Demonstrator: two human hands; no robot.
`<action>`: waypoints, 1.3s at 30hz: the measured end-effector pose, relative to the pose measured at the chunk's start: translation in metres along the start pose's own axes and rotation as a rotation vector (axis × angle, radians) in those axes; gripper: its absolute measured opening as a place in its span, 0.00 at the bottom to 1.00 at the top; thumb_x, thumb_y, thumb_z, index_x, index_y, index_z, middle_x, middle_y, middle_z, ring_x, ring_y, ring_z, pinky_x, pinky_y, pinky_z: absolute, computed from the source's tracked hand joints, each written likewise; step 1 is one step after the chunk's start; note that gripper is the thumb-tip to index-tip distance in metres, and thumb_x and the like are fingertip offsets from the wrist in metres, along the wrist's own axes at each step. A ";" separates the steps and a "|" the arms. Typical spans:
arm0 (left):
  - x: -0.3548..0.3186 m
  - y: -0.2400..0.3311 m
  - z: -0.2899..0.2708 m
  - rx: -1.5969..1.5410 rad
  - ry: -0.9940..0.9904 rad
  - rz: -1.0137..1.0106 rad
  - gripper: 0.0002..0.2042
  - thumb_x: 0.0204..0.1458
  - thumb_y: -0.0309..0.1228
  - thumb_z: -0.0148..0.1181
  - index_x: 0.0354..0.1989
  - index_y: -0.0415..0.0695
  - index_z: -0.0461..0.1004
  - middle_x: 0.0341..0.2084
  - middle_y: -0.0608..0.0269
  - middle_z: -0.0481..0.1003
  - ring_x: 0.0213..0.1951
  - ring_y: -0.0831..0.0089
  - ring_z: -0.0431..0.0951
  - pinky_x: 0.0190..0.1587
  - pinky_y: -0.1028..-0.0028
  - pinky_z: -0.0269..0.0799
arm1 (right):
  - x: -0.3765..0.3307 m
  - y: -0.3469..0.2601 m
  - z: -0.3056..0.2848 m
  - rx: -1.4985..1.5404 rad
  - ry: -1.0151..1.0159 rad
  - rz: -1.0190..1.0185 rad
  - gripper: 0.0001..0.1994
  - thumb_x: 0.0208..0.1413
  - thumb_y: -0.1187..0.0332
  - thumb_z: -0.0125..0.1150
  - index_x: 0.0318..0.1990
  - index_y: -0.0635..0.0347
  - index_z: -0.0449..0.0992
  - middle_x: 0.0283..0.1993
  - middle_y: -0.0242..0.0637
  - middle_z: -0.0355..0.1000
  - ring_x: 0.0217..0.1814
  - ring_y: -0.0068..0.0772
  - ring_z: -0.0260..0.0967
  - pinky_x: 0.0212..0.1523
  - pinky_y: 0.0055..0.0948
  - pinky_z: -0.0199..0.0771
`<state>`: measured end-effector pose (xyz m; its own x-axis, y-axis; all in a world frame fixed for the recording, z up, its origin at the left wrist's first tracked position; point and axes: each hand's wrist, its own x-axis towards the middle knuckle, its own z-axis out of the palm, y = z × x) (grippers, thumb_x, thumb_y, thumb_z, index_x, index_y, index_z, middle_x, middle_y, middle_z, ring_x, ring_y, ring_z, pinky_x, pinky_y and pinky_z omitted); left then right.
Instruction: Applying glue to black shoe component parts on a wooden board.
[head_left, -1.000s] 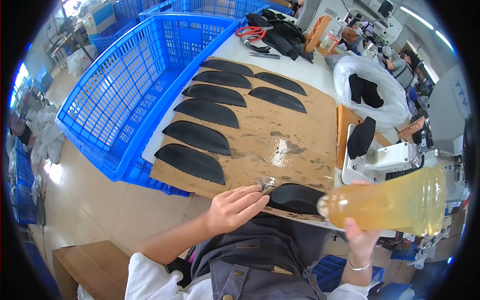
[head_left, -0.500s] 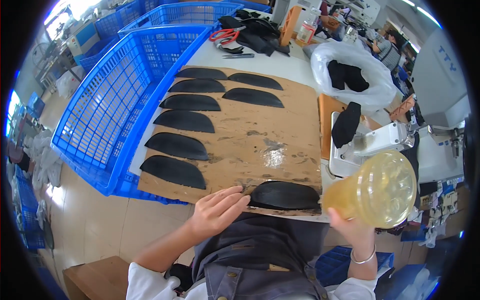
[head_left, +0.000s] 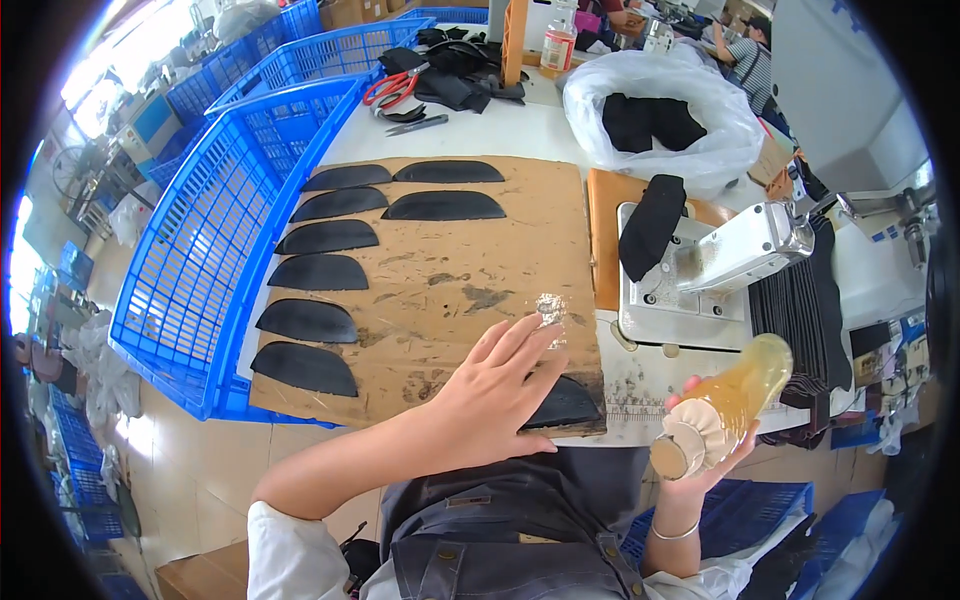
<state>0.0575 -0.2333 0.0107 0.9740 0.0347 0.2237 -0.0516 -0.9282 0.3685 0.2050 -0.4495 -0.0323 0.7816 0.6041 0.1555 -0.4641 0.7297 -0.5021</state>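
Note:
My left hand (head_left: 495,390) stretches its fingers over the near right of a cardboard sheet (head_left: 450,300), above a black half-moon shaped piece (head_left: 565,405) that it partly hides. Nothing shows in its fingers. On the right, my right hand (head_left: 722,468) is wrapped round a clear plastic bottle (head_left: 738,392) of yellowish liquid. The bottle is tilted with its cloth-covered end (head_left: 690,440) low and toward me, apart from the cardboard. Several more black half-moon pieces (head_left: 306,368) lie in two columns at the sheet's left and far side.
A blue plastic crate (head_left: 195,300) stands along the left edge of the table. Red-handled scissors (head_left: 395,88) and black scraps (head_left: 450,85) lie at the back. To the right are a sewing machine (head_left: 745,245) and a clear bag (head_left: 590,90) holding black cloth.
The bottle has swung from its wide base facing up to its cloth-covered end pointing down toward me. My left hand has moved right, from beside the near black piece to over it.

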 end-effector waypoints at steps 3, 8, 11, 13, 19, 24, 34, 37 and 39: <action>0.003 0.006 -0.003 0.009 -0.043 0.006 0.33 0.39 0.45 0.65 0.53 0.40 0.64 0.56 0.51 0.58 0.61 0.55 0.55 0.60 0.55 0.51 | -0.001 0.003 -0.012 0.014 0.049 0.035 0.33 0.55 0.41 0.44 0.60 0.56 0.58 0.53 0.54 0.63 0.44 0.61 0.69 0.39 0.46 0.77; -0.003 0.009 -0.006 -0.010 0.037 0.028 0.28 0.39 0.42 0.66 0.47 0.40 0.66 0.53 0.54 0.62 0.57 0.57 0.59 0.60 0.55 0.52 | 0.000 0.008 -0.011 -0.027 0.041 0.051 0.35 0.51 0.38 0.47 0.57 0.57 0.59 0.51 0.51 0.64 0.45 0.55 0.70 0.44 0.48 0.73; 0.000 0.010 -0.005 -0.068 0.074 0.017 0.23 0.38 0.39 0.67 0.40 0.41 0.66 0.50 0.55 0.64 0.55 0.58 0.62 0.59 0.55 0.53 | 0.000 0.011 -0.007 -0.089 0.000 0.071 0.37 0.49 0.38 0.49 0.56 0.59 0.59 0.51 0.51 0.64 0.45 0.55 0.69 0.44 0.49 0.73; 0.003 0.010 -0.003 -0.116 0.079 -0.012 0.22 0.38 0.38 0.67 0.38 0.42 0.66 0.49 0.55 0.65 0.53 0.58 0.63 0.58 0.55 0.54 | 0.001 0.013 -0.002 -0.101 -0.044 0.107 0.37 0.47 0.37 0.50 0.55 0.60 0.59 0.51 0.51 0.64 0.45 0.56 0.69 0.44 0.50 0.73; 0.004 0.005 0.001 -0.193 0.221 -0.083 0.24 0.36 0.36 0.70 0.38 0.43 0.64 0.50 0.56 0.66 0.51 0.57 0.66 0.56 0.58 0.57 | 0.004 0.026 0.005 0.173 -0.204 0.255 0.39 0.45 0.36 0.52 0.55 0.61 0.58 0.49 0.52 0.65 0.44 0.56 0.69 0.54 0.61 0.60; -0.009 -0.001 0.001 -0.265 0.309 -0.167 0.14 0.37 0.31 0.70 0.26 0.43 0.68 0.51 0.55 0.66 0.51 0.56 0.66 0.53 0.62 0.60 | 0.003 0.031 0.011 0.128 -0.166 0.357 0.39 0.45 0.37 0.54 0.55 0.61 0.58 0.49 0.53 0.64 0.44 0.57 0.69 0.58 0.66 0.51; -0.031 -0.055 -0.096 -0.203 0.753 -0.422 0.08 0.40 0.22 0.61 0.23 0.41 0.65 0.43 0.49 0.71 0.49 0.60 0.70 0.51 0.69 0.62 | 0.007 0.032 0.010 0.181 -0.176 0.373 0.37 0.43 0.41 0.60 0.53 0.59 0.59 0.49 0.51 0.65 0.47 0.58 0.68 0.61 0.65 0.47; -0.010 -0.064 -0.094 0.170 0.756 -0.377 0.08 0.39 0.21 0.60 0.23 0.42 0.64 0.45 0.52 0.69 0.49 0.57 0.68 0.53 0.64 0.60 | 0.009 0.035 0.012 0.195 -0.161 0.370 0.37 0.44 0.40 0.58 0.53 0.59 0.59 0.49 0.50 0.66 0.45 0.57 0.69 0.60 0.66 0.48; 0.002 -0.072 -0.076 0.427 0.666 -0.305 0.07 0.38 0.22 0.58 0.23 0.41 0.64 0.47 0.52 0.67 0.49 0.56 0.66 0.53 0.61 0.59 | 0.007 0.033 0.015 0.181 -0.160 0.383 0.37 0.45 0.38 0.56 0.53 0.59 0.59 0.48 0.49 0.66 0.43 0.57 0.69 0.59 0.66 0.49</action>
<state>0.0466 -0.1380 0.0529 0.5920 0.3927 0.7038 0.4103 -0.8985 0.1562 0.1893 -0.4162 -0.0347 0.4718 0.8729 0.1239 -0.7839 0.4797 -0.3941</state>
